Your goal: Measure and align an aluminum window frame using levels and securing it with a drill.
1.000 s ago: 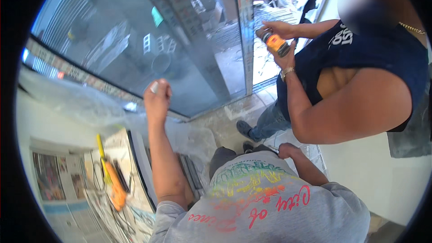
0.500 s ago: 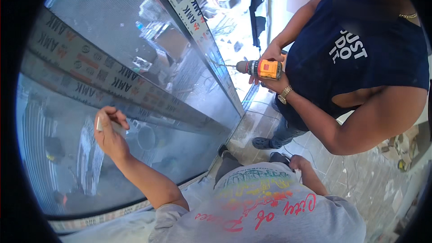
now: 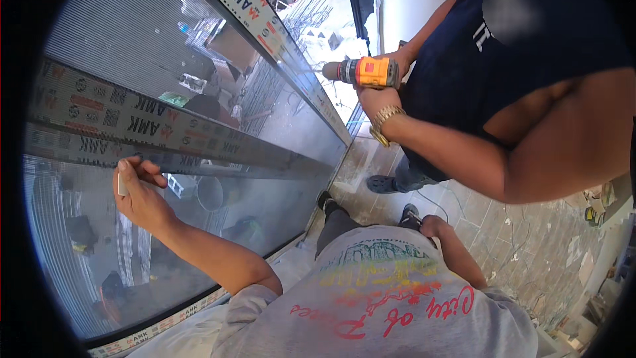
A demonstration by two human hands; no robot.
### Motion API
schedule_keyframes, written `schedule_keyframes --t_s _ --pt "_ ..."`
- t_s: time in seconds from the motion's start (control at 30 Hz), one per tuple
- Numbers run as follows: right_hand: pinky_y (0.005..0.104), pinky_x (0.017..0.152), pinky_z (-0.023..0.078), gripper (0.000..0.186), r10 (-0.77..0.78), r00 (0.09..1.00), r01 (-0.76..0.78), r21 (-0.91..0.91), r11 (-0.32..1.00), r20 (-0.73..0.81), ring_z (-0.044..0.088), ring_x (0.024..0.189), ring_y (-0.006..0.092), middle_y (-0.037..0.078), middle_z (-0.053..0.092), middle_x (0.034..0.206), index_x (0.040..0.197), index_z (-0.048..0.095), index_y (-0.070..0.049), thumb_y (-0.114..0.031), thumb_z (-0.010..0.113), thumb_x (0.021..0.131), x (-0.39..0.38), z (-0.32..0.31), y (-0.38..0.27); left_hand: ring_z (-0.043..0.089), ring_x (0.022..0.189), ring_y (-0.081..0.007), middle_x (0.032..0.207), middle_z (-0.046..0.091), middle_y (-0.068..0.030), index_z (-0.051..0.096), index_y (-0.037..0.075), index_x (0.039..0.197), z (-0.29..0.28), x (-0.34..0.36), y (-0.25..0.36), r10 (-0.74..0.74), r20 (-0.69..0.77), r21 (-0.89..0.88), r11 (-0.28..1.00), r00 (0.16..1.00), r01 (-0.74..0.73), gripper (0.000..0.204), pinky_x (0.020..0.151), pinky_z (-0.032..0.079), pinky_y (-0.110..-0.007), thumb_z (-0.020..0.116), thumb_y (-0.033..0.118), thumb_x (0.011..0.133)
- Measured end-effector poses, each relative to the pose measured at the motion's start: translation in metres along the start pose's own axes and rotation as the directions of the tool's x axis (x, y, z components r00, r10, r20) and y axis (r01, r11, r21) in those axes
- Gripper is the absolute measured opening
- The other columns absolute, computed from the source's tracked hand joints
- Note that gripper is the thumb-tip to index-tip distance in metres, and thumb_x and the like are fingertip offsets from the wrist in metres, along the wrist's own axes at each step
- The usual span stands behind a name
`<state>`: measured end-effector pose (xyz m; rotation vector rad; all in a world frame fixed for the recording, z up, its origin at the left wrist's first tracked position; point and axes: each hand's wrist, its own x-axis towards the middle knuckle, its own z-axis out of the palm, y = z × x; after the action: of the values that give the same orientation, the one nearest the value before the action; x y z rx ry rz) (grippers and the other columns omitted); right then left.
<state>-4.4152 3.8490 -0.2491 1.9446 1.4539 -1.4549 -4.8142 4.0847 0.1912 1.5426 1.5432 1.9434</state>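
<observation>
Raised higher, left hand (image 3: 142, 199) pinches small white piece (image 3: 122, 184) against glass pane (image 3: 218, 225).

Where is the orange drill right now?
In the head view the orange drill is up near the top middle, held by another person's hand beside the glass door, with its tip pointing left toward the door frame.

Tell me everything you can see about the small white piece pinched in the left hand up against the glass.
The small white piece is a short, flat, pale sliver, its material unclear at this size. It stands roughly upright, pinched between thumb and fingers of the left hand, which hides most of it. It sits against the large glass pane, just below the grey metal frame bar wrapped in printed protective film.
</observation>
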Motion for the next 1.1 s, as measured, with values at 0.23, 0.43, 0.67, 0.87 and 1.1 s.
schedule_keyframes --t_s 0.23,0.43,0.67,0.87,1.1 --pt "0.0412 0.086 0.049 0.037 -0.106 0.993 0.102 -0.082 0.991 -0.05 0.061 0.102 0.0354 0.024 0.064 0.104 0.093 0.069 0.001 -0.025 0.052 0.074 -0.006 0.007 -0.003 0.045 0.047 -0.0102 0.062 0.055 -0.0062 0.058 0.001 0.085 -0.008 -0.004 0.016 0.044 0.001 0.032 0.999 0.999 -0.044 0.03 0.045 0.035 -0.023 0.054 0.029 0.094" --pt "0.0406 0.087 0.049 0.037 -0.141 0.989 0.119 -0.322 0.939 -0.047 0.061 0.102 0.0341 0.023 0.063 0.105 0.095 0.067 0.0 -0.026 0.054 0.073 -0.016 -0.04 -0.051 0.044 0.045 -0.0097 0.062 0.055 -0.0068 0.057 0.0 0.086 -0.01 -0.004 0.011 0.011 0.021 -0.01 1.0 1.0 -0.01 0.03 0.041 0.034 -0.022 0.055 0.029 0.095" --pt "0.0388 0.086 0.053 0.06 -0.38 0.921 -0.132 -0.985 -0.112 -0.08 0.059 0.108 0.0287 0.015 0.059 0.113 0.113 0.053 -0.003 -0.029 0.074 0.063 -0.046 -0.256 -0.212 0.045 0.045 -0.0096 0.062 0.055 -0.0066 0.057 0.0 0.086 -0.015 -0.006 0.012 0.032 0.03 -0.007 0.999 0.999 -0.032 0.029 0.041 0.035 -0.022 0.055 0.028 0.094" --pt "0.0387 0.084 0.056 0.079 -0.444 0.896 -0.325 -0.647 -0.69 0.024 0.057 0.113 0.0255 0.01 0.056 0.12 0.124 0.044 -0.006 -0.028 0.085 0.06 -0.095 -0.314 -0.259 0.044 0.044 -0.0091 0.061 0.055 -0.0062 0.058 0.001 0.085 -0.017 -0.007 0.011 0.031 0.051 0.007 0.999 0.998 -0.031 0.031 0.04 0.034 -0.022 0.055 0.03 0.094" --pt "0.041 0.079 0.056 0.058 -0.399 0.911 -0.217 -0.947 -0.237 -0.109 0.057 0.106 0.0306 0.014 0.055 0.11 0.122 0.04 -0.007 -0.021 0.07 0.074 -0.106 -0.312 -0.263 0.043 0.044 -0.0082 0.06 0.055 -0.0057 0.058 0.001 0.085 -0.014 -0.009 0.013 0.026 0.054 0.018 0.999 0.998 -0.027 0.031 0.04 0.032 -0.021 0.056 0.031 0.094"
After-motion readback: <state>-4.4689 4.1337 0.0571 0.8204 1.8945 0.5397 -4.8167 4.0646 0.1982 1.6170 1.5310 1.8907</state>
